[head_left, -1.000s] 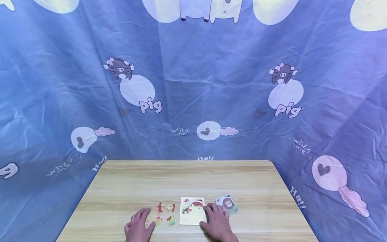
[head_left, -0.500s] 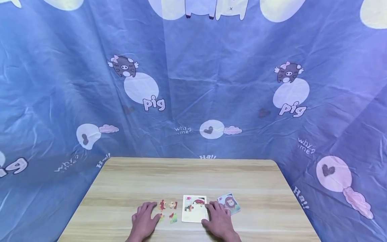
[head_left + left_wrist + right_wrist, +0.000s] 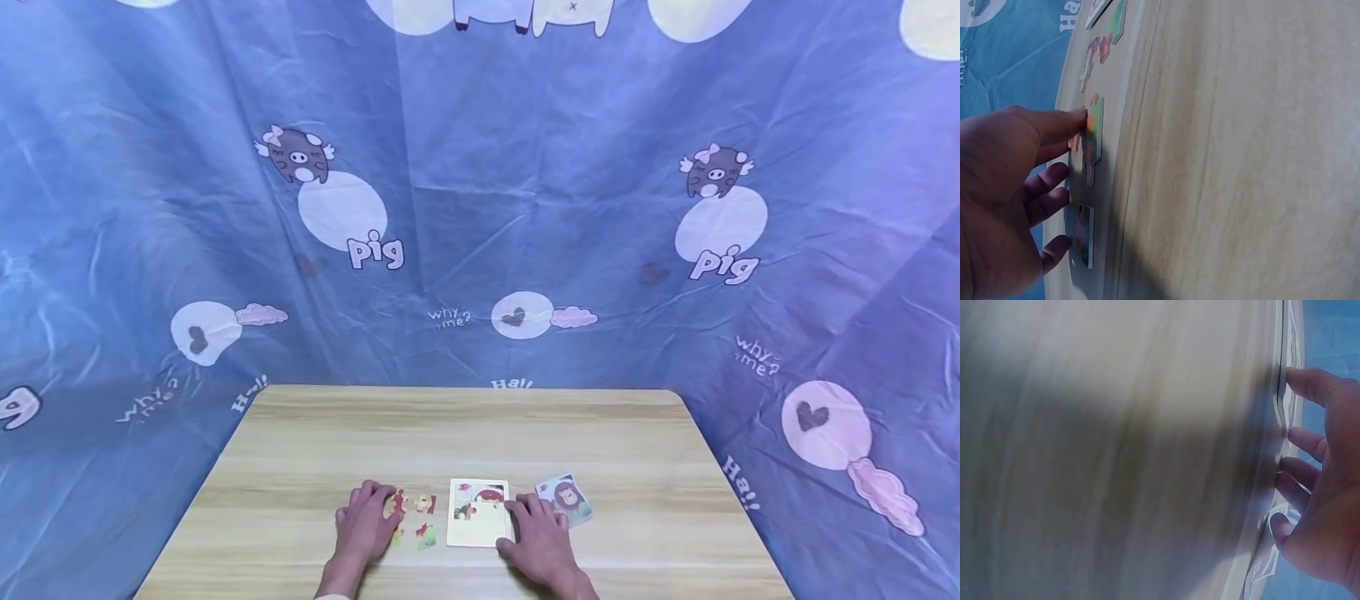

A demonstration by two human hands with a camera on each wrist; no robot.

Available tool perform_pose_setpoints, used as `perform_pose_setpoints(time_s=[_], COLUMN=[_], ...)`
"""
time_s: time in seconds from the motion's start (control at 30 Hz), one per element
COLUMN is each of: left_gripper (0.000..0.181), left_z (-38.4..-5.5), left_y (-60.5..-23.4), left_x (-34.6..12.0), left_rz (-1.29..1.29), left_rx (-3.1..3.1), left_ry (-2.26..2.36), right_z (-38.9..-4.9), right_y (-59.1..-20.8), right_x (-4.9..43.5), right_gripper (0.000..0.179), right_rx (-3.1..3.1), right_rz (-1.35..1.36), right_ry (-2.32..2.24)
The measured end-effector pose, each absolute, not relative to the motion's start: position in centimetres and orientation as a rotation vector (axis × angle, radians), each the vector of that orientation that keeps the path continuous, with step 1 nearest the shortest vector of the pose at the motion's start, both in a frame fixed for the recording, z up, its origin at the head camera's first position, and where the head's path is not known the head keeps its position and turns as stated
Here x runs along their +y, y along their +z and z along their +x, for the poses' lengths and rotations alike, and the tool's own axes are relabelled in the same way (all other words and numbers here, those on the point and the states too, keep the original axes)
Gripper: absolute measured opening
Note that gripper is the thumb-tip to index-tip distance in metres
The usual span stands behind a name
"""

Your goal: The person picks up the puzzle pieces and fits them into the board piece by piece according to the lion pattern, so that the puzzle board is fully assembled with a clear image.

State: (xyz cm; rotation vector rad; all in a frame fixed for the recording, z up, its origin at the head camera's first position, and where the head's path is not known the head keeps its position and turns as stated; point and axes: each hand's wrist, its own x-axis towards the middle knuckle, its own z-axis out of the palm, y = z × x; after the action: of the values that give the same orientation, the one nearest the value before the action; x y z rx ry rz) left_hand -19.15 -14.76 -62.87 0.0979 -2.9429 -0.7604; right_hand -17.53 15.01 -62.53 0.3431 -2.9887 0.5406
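My left hand (image 3: 366, 523) is over a group of loose puzzle pieces, index fingertip and thumb on either side of a red piece (image 3: 399, 501). Its thumb tip touches or nearly meets an orange-green piece (image 3: 1094, 134) in the left wrist view. Another piece (image 3: 1086, 237) lies beneath its outer fingers. Right of these sit a brown-and-cream piece (image 3: 425, 503) and a green piece with red (image 3: 426, 538). My right hand (image 3: 542, 540) rests at the right edge of a white puzzle tray (image 3: 482, 535), fingertips along the rim. Several pieces fill the tray's upper part.
A card with a lion picture (image 3: 567, 500) lies right of the tray, partly covered by my right fingers. Everything lies on a wooden table (image 3: 465, 433) near its front. Blue printed cloth (image 3: 465, 250) hangs behind and along both sides.
My left hand has moved forward and right, from the nearer left pieces to the red piece. The right hand stays at the tray's edge. The head view has shifted slightly.
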Motion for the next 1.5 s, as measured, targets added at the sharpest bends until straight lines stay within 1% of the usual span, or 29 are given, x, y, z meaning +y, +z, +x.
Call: perform_pose_setpoints(time_s=[0.27,0.97,1.23,1.5], left_gripper=[0.037,0.037,0.03,0.015], left_z=[-19.74,-19.52,-19.2,-18.97], left_y=[-62.87,-62.94,-63.03,-62.83], left_x=[-14.56,-14.61,-15.08,-15.18], left_rz=[0.114,0.181,0.204,0.207], left_rx=[-2.938,-2.939,-2.894,-2.856], left_ry=[-0.788,-0.771,-0.856,-0.977], right_z=[-17.63,-17.73,-17.63,-17.53], right_y=[-62.34,-63.23,-63.26,-63.2], right_x=[15.29,15.37,15.4,15.48], right_gripper=[0.061,0.061,0.059,0.059], right_rx=[-2.989,-2.983,-2.998,-2.996], right_rz=[0.349,0.352,0.369,0.367], right_ry=[0.546,0.543,0.556,0.523])
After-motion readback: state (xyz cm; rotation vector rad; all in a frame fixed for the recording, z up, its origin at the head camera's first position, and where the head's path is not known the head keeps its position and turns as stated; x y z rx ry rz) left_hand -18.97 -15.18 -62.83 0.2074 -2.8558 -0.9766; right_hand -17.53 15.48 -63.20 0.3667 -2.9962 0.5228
